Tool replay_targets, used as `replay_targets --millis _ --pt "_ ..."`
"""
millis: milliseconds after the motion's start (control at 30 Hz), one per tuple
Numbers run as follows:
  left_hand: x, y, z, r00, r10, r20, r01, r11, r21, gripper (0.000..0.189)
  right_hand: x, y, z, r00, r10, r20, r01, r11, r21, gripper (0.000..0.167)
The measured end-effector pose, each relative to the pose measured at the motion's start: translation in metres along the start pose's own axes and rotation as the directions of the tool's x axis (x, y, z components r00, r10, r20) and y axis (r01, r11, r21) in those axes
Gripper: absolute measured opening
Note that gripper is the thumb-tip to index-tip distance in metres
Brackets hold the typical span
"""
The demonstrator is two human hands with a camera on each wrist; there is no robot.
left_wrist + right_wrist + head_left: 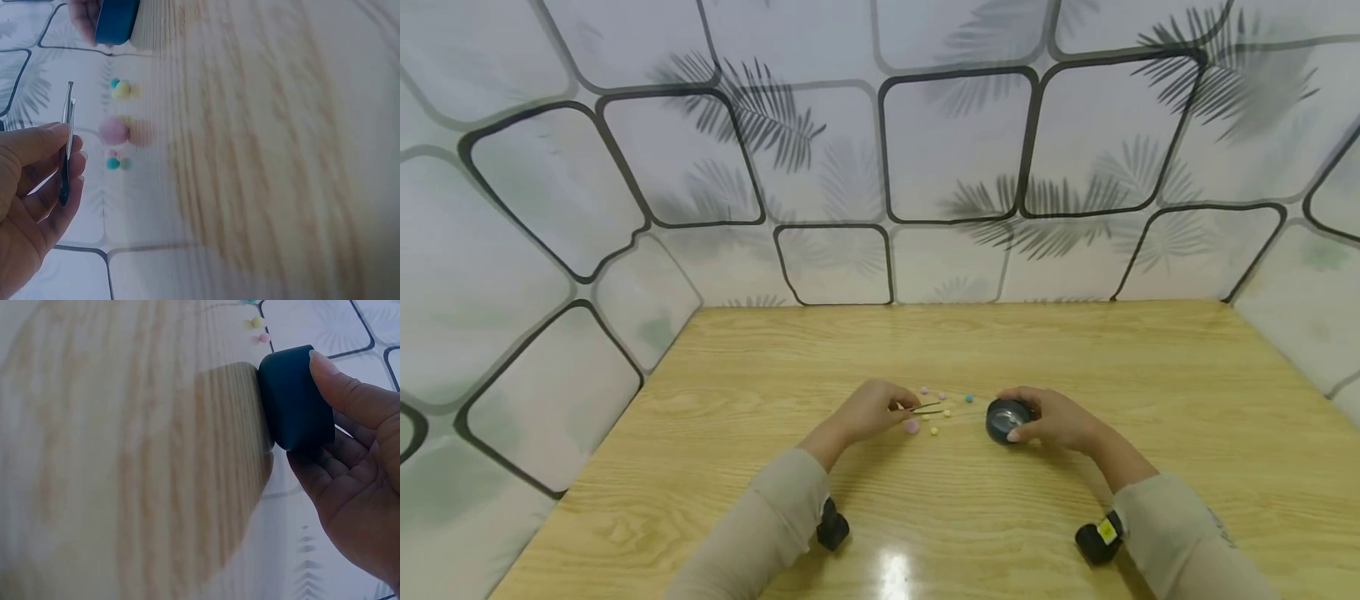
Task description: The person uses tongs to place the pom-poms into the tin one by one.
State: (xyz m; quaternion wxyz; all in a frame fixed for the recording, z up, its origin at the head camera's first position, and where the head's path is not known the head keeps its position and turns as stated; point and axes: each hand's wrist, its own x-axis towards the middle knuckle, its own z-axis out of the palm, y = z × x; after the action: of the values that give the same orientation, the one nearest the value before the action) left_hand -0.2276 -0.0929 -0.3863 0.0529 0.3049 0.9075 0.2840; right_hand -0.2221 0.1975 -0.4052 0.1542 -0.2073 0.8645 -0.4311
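Observation:
My left hand (pixel 872 410) pinches a pair of slim metal tweezers (pixel 67 150) between thumb and fingers. In the head view the tweezers' two tips stand apart, pointing right, close by a small yellow ball (pixel 947 413). Around them lie several small coloured balls: a larger pink one (pixel 912 426) below the left fingertips, another yellow one (pixel 934 432) and a blue one (pixel 969 398). Over on the right, my right hand (pixel 1063 421) grips a small round dark bowl (pixel 998 423) by its sides. The bowl rests upright on the table, its inside partly shown.
The wooden table (pixel 880 342) runs back to a patterned wall (pixel 955 258) with side panels at left and right. Two pale pink balls, one of them (pixel 924 390) farther back, lie behind the tweezers. A black wrist camera (pixel 832 527) hangs under the left sleeve, another (pixel 1097 543) under the right.

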Motion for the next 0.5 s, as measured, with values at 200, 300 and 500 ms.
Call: replay_targets --millis 200,300,500 --pt "-0.007 -0.005 -0.003 1.000 -0.027 -0.006 0.027 0.999 0.024 0.020 0.000 0.001 0.000 1.000 -0.001 -0.001 0.001 1.000 0.017 0.064" --pt "-0.011 -0.007 -0.003 1.000 -0.024 -0.006 0.024 1.000 0.018 0.019 0.000 0.001 0.000 1.000 -0.002 -0.002 0.002 1.000 0.018 0.065" --pt "-0.016 -0.012 -0.004 1.000 -0.029 -0.006 0.029 1.000 0.004 0.018 0.001 0.000 -0.001 1.000 -0.005 -0.002 0.005 1.000 0.013 0.066"
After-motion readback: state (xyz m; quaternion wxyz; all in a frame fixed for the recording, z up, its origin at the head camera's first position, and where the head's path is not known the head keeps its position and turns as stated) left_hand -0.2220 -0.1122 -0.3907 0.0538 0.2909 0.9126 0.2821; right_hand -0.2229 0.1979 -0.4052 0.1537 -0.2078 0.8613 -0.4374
